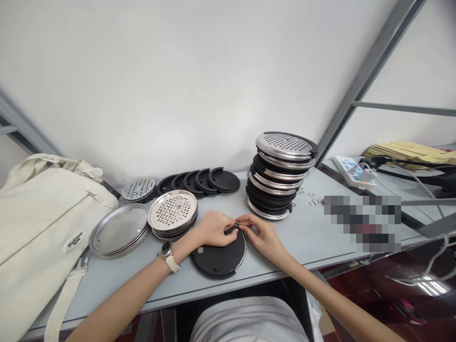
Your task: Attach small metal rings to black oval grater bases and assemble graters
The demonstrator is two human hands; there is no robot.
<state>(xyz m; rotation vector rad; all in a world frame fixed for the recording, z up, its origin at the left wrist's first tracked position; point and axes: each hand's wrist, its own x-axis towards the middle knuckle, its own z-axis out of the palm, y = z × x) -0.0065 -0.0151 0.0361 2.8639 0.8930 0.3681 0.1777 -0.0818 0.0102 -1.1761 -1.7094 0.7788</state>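
A round black disc lies near the table's front edge, with a light round spot on its left and a thin shiny edge along its right side. My left hand is closed over the disc's far rim, thumb and fingers curled together. Right beside it, my right hand is closed in a pinch at the same part of the rim. A small shiny bit shows between the fingertips, too small to name. The wrist of my left arm wears a watch.
Left are perforated metal grater discs and plain metal discs, beside a cream bag. Black discs overlap behind. A tall stack of discs stands right, near small metal rings and a power strip.
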